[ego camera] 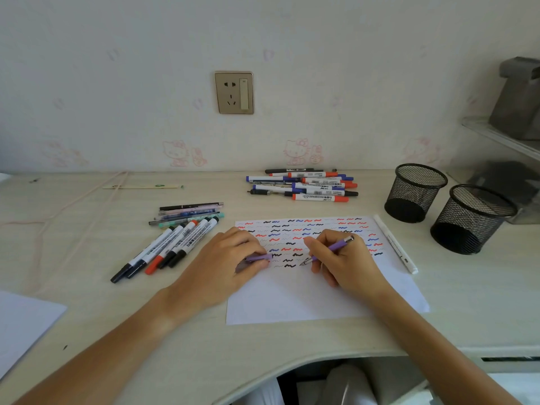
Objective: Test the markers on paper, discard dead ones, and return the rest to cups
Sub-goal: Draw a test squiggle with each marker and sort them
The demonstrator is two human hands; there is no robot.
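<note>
So the desk has a sheet of paper already covered in squiggles, two mesh cups sitting empty at the right, one pile of markers at the back and another bunch to the left. Right hand grips a purple pen, nib down at the paper, so we're mid-test. Left hand pinches the cap. Next up I'd guess: scribble, check the ink, recap, then sort it.
</note>
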